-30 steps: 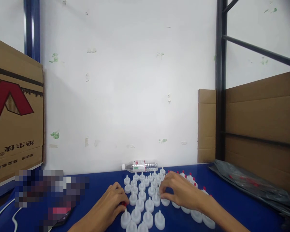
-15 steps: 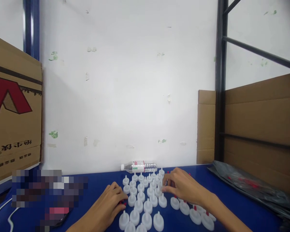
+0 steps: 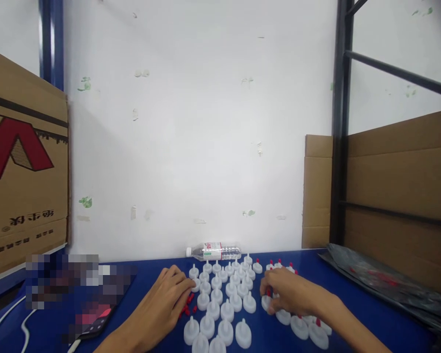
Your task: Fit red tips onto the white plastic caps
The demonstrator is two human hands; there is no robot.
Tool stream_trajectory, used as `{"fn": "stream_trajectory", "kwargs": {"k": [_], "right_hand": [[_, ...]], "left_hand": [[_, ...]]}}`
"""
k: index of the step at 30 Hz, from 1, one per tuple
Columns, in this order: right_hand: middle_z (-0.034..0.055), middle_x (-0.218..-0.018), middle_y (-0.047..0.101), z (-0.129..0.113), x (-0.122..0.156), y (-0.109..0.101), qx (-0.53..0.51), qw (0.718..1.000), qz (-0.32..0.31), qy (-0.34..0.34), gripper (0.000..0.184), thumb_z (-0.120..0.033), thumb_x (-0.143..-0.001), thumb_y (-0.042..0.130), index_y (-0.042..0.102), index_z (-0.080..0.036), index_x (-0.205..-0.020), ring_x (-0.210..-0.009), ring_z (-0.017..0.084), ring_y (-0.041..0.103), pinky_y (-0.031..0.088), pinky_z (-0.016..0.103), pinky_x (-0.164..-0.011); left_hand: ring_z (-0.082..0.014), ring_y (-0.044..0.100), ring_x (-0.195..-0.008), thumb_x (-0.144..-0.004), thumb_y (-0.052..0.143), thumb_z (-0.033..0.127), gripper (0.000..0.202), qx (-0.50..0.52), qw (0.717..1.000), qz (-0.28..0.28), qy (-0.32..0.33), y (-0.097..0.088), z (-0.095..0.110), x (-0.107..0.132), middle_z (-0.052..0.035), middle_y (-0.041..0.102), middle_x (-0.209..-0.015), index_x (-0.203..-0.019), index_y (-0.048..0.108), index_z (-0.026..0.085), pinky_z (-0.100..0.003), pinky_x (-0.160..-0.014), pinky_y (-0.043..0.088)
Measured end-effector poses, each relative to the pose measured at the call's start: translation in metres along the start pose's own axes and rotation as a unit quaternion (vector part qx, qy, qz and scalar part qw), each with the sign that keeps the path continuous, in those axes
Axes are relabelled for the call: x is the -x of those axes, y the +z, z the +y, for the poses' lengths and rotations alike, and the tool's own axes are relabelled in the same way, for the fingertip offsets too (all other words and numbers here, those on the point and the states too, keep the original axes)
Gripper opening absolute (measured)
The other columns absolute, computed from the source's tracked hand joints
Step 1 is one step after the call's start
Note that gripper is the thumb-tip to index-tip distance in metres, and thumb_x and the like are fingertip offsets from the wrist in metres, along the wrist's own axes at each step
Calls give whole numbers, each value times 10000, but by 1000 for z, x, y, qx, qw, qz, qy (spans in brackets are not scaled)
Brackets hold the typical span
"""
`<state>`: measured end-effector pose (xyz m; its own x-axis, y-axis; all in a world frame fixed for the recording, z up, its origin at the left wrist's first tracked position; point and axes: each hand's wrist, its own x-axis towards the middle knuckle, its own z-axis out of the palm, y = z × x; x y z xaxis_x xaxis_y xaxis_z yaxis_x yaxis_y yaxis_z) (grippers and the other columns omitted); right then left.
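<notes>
My left hand [image 3: 171, 296] rests on the blue table, thumb and forefinger apart. Several small red tips [image 3: 187, 310] lie beside its fingers, and its fingertips reach a white nozzle cap [image 3: 195, 285] at the left edge of a group. Most of these white nozzle caps [image 3: 227, 311] stand upright with bare spouts. My right hand [image 3: 288, 291] grips a white nozzle cap with a red tip [image 3: 266, 303] low over the table, fingers and thumb on either side. Around it stand more red-tipped nozzle caps [image 3: 299, 327], partly hidden under the hand and wrist.
A clear plastic bottle [image 3: 211, 251] lies against the white wall. Grey plastic bags [image 3: 378, 279] are at the right edge. On the left are a phone [image 3: 97, 326], white cables [image 3: 25, 326] and a large carton [image 3: 25, 196]. Cardboard [image 3: 400, 181] stands behind a dark metal frame [image 3: 341, 122].
My right hand has moved right and slightly down, from the bare-spout caps to the red-tipped ones. My left hand has opened away from the red tips, uncovering more of them.
</notes>
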<state>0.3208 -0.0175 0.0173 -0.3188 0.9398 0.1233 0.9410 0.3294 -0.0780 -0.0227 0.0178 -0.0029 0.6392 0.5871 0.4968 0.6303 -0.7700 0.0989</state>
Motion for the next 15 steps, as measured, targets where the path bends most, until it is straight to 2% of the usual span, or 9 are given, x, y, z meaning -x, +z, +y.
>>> {"fn": "stream_trajectory", "kwargs": {"k": [4, 9, 13, 15], "right_hand": [[42, -872, 738, 0, 1, -6, 18, 999, 18, -28, 144, -242, -746, 814, 775, -248, -885, -910, 283, 684, 470, 326, -767], [56, -928, 716, -9, 3, -9, -19, 996, 83, -35, 262, -365, -938, 615, 649, -255, -1173, -914, 274, 656, 475, 334, -733], [83, -1110, 684, -33, 8, -6, -50, 980, 151, -119, 263, -394, -994, 524, 613, -234, -1182, -1011, 261, 631, 485, 381, -876], [84, -1093, 672, -48, 10, -2, -39, 972, 163, -162, 221, -360, -991, 523, 618, -215, -1129, -1014, 253, 624, 475, 388, -916]], "left_hand": [[-207, 555, -927, -1024, 469, 193, 216, -1, 1000, 20, 6, -1, 2, -1, -12, 667, -972, -1063, 670, 258, -348, -848, 414], [-214, 556, -905, -1022, 460, 207, 224, -12, 997, 69, 15, -8, 10, -2, -26, 673, -952, -1111, 661, 250, -362, -839, 442], [-229, 546, -921, -1027, 423, 206, 236, -14, 997, 74, 28, -10, 25, -2, -51, 671, -979, -1133, 633, 227, -383, -851, 451], [-237, 543, -924, -1010, 472, 229, 192, -18, 996, 74, 56, -6, 33, -1, -57, 665, -994, -1149, 605, 225, -381, -844, 450]]}}
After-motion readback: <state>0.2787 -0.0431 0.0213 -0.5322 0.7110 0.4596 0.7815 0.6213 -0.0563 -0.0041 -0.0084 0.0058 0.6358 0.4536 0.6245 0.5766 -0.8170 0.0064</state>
